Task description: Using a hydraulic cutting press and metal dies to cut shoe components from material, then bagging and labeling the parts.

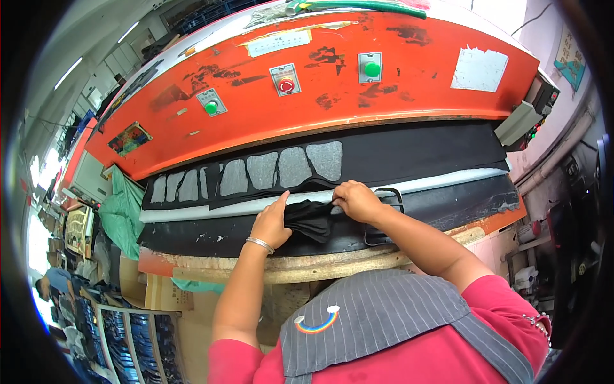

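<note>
Both my hands are at a bunch of soft black fabric pieces (309,221) over the machine's front edge. My left hand (271,223), with a silver bangle at the wrist, grips the bunch's left side between thumb and fingers. At the right, my right hand (359,201) pinches its upper corner with the fingertips. Behind lies a wide black fabric sheet (409,150), with several cut-out openings showing a pale grey layer (261,171). Beside and partly behind my right forearm sits a thin dark looped frame, apparently a cutting die (401,202).
The orange press (243,89) spans the back, with green buttons (371,68) and a red button (286,84). A pale rolled edge (441,182) crosses the bed. Green plastic sheeting (123,208) hangs left, above a cardboard box (163,293). A rack (131,339) and another person (57,281) are lower left.
</note>
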`<state>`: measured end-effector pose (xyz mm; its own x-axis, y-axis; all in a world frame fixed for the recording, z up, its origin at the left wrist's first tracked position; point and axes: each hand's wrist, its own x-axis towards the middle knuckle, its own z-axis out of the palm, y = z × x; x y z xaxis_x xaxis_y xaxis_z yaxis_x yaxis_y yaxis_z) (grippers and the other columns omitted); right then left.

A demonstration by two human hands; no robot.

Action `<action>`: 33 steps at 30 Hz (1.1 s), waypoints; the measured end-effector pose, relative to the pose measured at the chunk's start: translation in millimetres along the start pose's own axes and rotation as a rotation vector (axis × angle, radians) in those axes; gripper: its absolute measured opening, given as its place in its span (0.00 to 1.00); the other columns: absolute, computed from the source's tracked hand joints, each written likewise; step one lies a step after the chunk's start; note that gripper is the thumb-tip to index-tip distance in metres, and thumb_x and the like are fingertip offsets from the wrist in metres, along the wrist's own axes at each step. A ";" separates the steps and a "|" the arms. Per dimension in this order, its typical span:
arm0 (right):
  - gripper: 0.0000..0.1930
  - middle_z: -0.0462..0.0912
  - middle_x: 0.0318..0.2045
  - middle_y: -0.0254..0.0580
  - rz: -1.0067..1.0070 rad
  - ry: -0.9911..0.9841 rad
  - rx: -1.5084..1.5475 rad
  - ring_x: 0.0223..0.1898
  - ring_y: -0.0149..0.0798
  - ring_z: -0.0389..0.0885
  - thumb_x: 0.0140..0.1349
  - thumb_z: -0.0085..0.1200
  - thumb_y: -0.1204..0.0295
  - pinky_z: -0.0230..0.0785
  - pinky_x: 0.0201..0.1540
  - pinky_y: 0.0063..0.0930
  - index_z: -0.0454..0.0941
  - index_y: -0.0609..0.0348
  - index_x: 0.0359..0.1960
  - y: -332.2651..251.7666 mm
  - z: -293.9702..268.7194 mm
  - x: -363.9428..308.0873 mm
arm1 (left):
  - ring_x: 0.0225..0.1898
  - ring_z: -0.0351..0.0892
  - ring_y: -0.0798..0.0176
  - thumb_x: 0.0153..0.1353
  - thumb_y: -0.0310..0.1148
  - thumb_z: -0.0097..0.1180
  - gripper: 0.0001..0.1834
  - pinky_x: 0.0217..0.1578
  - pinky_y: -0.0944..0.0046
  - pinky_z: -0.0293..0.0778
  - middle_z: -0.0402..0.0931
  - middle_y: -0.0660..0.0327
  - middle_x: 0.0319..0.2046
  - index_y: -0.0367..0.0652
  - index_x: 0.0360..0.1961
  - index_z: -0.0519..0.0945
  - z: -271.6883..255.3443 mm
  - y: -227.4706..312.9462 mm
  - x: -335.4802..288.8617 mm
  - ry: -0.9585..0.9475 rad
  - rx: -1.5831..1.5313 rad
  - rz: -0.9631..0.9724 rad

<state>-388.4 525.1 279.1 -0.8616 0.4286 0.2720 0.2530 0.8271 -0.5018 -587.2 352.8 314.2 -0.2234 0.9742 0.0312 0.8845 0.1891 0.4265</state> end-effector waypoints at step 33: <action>0.53 0.59 0.61 0.62 0.148 0.401 0.050 0.62 0.59 0.60 0.41 0.72 0.63 0.53 0.65 0.41 0.49 0.66 0.65 -44.1 65.5 -2.0 | 0.52 0.72 0.47 0.40 0.39 0.71 0.43 0.53 0.52 0.67 0.73 0.51 0.51 0.42 0.59 0.65 28.4 -8.2 8.3 0.163 -0.037 0.005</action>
<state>-426.6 464.0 247.0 -0.5761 0.6567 0.4867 0.3308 0.7318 -0.5959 -584.7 362.8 285.3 -0.2848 0.9418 0.1785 0.8707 0.1763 0.4591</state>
